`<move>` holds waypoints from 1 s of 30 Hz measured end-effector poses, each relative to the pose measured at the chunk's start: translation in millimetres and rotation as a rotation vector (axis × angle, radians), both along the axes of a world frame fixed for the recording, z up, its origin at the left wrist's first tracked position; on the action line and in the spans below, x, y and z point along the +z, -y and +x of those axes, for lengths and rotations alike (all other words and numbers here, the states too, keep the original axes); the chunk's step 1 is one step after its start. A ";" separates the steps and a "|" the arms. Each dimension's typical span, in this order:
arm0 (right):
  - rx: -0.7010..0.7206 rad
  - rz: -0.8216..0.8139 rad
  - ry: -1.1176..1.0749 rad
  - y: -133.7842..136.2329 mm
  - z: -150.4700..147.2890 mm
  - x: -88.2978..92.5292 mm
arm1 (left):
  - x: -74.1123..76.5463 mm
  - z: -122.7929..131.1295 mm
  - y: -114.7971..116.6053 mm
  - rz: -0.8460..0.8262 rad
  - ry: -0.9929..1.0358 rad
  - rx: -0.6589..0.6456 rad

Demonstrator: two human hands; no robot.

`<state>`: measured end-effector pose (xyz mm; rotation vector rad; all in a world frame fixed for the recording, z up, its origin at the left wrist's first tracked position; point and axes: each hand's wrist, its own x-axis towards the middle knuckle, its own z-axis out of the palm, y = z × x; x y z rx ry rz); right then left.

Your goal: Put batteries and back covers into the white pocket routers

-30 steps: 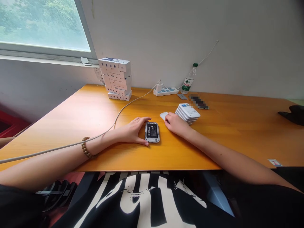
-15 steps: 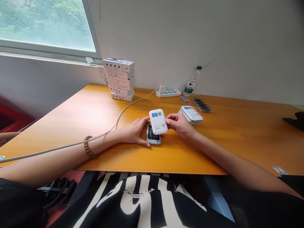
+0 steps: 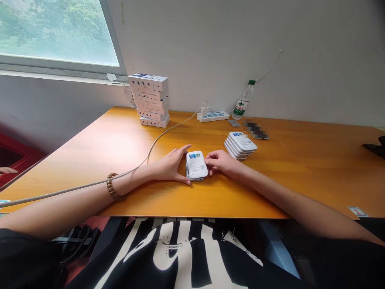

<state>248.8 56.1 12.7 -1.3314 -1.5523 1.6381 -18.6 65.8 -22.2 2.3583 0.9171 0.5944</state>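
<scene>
A white cover with a QR label point(image 3: 196, 165) lies flat on a small pocket device point(image 3: 189, 176), hiding its battery side. Only a sliver of the device's dark, silver-edged body shows at the lower left. My left hand point(image 3: 170, 165) rests on the orange wooden table point(image 3: 270, 188), fingers against the left side of the device. My right hand point(image 3: 221, 163) is at the right side, its fingertips pressed to the cover's edge. A wooden bead bracelet point(image 3: 112, 186) circles my left wrist.
Several white covers point(image 3: 240, 145) stack to the right of my hands. Behind stand a tower of white boxes point(image 3: 148, 100), a power strip point(image 3: 213, 116), and a water bottle point(image 3: 242, 105). A pixelated flat object point(image 3: 255, 129) lies nearby. A white cable point(image 3: 150, 156) crosses the table beside my left forearm.
The white cover has come down from the air and now lies on the device, hiding the battery. My right hand has lowered with it.
</scene>
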 end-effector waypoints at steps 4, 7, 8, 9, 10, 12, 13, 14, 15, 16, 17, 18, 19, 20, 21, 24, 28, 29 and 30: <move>0.085 0.069 0.165 3.4 -2.1 2.1 | 3.9 0.0 1.7 0.043 -0.060 -0.022; 0.151 0.107 0.262 3.4 -0.1 7.5 | 5.9 -0.4 2.3 0.060 -0.088 -0.026; 0.196 0.115 0.285 3.5 1.2 9.9 | 6.5 -0.5 2.6 0.063 -0.095 -0.026; 0.248 0.122 0.306 3.7 2.7 12.4 | 7.2 -0.7 3.1 0.064 -0.102 -0.027; 0.306 0.128 0.328 4.2 4.1 14.8 | 8.1 -0.8 3.6 0.065 -0.107 -0.030; 0.410 0.148 0.376 5.7 6.4 18.7 | 10.0 -0.9 4.8 0.067 -0.109 -0.036; 0.448 0.173 0.399 6.6 7.1 19.9 | 10.9 -0.9 5.4 0.067 -0.107 -0.037; 0.473 0.212 0.419 7.3 7.5 20.5 | 11.7 -0.9 5.8 0.065 -0.107 -0.037; 0.489 0.262 0.435 7.9 7.6 20.5 | 12.3 -0.9 6.2 0.063 -0.107 -0.034; 0.501 0.316 0.447 8.4 7.4 20.1 | 12.7 -1.0 6.3 0.061 -0.108 -0.033; 0.513 0.366 0.453 8.6 7.2 19.4 | 12.9 -1.0 6.3 0.059 -0.110 -0.033; 0.527 0.405 0.456 8.6 6.8 18.4 | 12.9 -1.1 6.3 0.058 -0.110 -0.036; 0.541 0.432 0.456 8.7 6.5 17.5 | 12.7 -1.2 6.1 0.059 -0.106 -0.038; 0.554 0.450 0.455 8.7 6.3 16.7 | 12.4 -1.3 5.9 0.062 -0.099 -0.042; 0.566 0.462 0.454 8.8 6.2 16.0 | 12.2 -1.4 5.7 0.067 -0.091 -0.045; 0.593 0.496 0.453 9.6 6.6 15.5 | 12.1 -1.1 5.6 0.085 -0.079 -0.046; 0.648 0.476 0.443 9.7 8.5 16.6 | 14.2 -0.3 6.9 0.091 -0.106 -0.041; 0.654 0.465 0.443 9.4 9.0 16.7 | 14.9 -0.3 7.3 0.090 -0.111 -0.044; 0.652 0.459 0.443 9.0 9.5 16.8 | 15.5 -0.4 7.7 0.091 -0.111 -0.048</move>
